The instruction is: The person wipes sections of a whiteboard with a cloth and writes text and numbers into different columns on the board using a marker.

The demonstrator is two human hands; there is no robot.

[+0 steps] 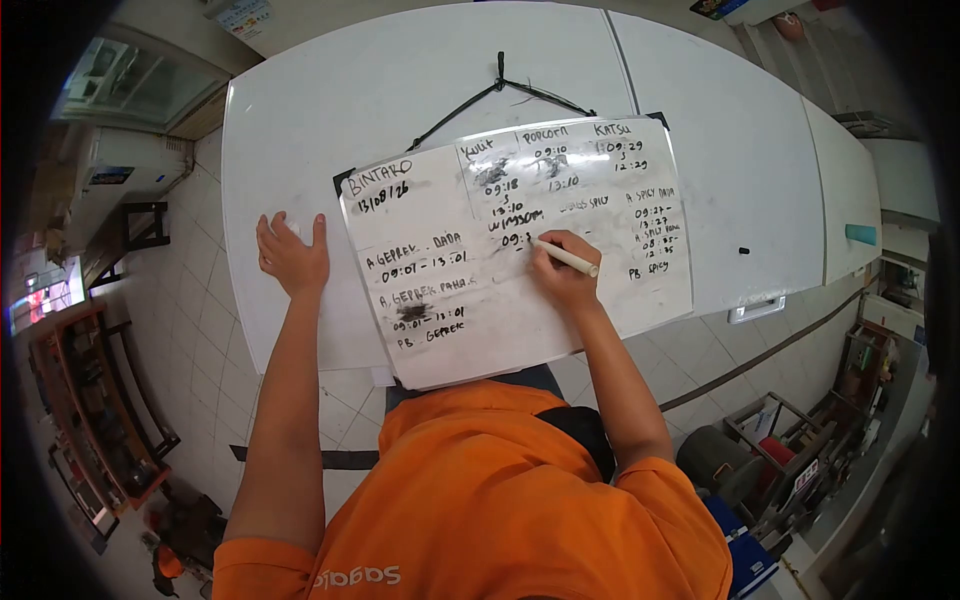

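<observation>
A small whiteboard [450, 350] with black corners and a black hanging cord [500, 85] lies tilted on the white table. Handwritten words, times and dark smudges cover much of it. Near the board's middle, my right hand [566, 270] is closed around a pale-bodied marker [570, 258], its tip at the "09:" line under the word "WINGSTIP"-like heading, which is hard to read. My left hand [293, 258] rests on the table left of the board, fingers slightly bent and thumb apart, with nothing plainly in it.
Beneath the board spreads the white table [400, 60], with a seam toward the right. A small black cap-like piece [743, 251] and a teal object [860, 234] lie on the right. Wooden shelving [100, 400] stands at left; a dark bin [715, 462] is at lower right.
</observation>
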